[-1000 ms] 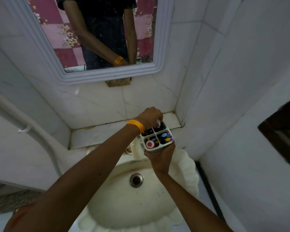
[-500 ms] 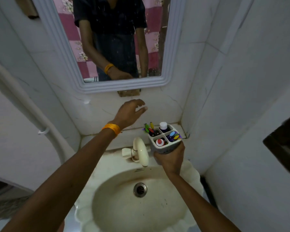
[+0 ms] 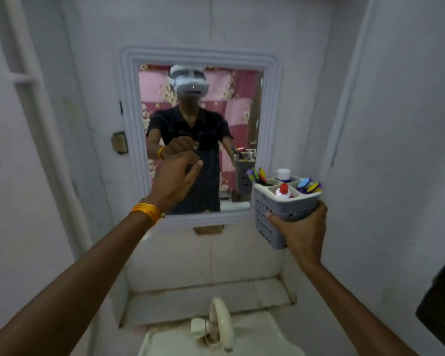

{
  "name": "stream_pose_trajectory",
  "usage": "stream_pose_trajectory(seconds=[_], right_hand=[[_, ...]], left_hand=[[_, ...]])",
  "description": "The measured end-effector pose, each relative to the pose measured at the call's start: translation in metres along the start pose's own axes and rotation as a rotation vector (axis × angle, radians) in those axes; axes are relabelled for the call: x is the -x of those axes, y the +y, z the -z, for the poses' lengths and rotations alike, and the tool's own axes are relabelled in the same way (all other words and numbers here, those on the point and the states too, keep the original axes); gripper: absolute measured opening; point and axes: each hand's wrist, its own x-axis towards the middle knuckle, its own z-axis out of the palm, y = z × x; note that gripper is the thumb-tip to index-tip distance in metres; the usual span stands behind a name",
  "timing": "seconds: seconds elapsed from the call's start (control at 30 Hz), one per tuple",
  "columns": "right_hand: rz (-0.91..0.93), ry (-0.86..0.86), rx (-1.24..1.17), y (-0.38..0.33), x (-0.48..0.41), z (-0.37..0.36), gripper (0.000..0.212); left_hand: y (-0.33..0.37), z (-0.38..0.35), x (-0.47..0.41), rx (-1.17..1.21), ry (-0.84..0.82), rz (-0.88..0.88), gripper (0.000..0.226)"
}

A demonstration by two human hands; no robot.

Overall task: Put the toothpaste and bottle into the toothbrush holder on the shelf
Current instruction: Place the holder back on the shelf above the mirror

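Observation:
My right hand grips a grey perforated toothbrush holder from below and holds it up at the mirror's lower right corner. Its four compartments hold a white-capped bottle at the back, a toothpaste tube with a red cap in front, and coloured toothbrushes at both sides. My left hand, with an orange band on the wrist, is raised in front of the mirror. Its fingers are loosely extended and it holds nothing.
A white-framed mirror hangs on the tiled wall. A tiled ledge runs under it, above a cream basin with a cream tap. A white pipe runs down the left wall. A side wall stands close on the right.
The holder has been lifted from above the basin to mirror height in my right hand. My left hand has left the holder and risen, empty, in front of the mirror. The view has tilted upward.

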Motion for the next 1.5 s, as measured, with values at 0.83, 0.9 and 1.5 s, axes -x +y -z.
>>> stream_pose_trajectory(seconds=[0.83, 0.9, 1.5], right_hand=[[0.546, 0.298, -0.205, -0.395, -0.167, 0.055, 0.106], [0.542, 0.320, -0.194, -0.417, -0.179, 0.055, 0.104], [0.352, 0.360, 0.036, -0.445, -0.271, -0.027, 0.115]], left_hand=[[0.131, 0.204, -0.227, -0.459, 0.547, -0.338, 0.042], [0.129, 0.211, -0.241, -0.493, 0.537, -0.297, 0.042], [0.102, 0.225, -0.291, -0.727, 0.253, -0.174, 0.082]])
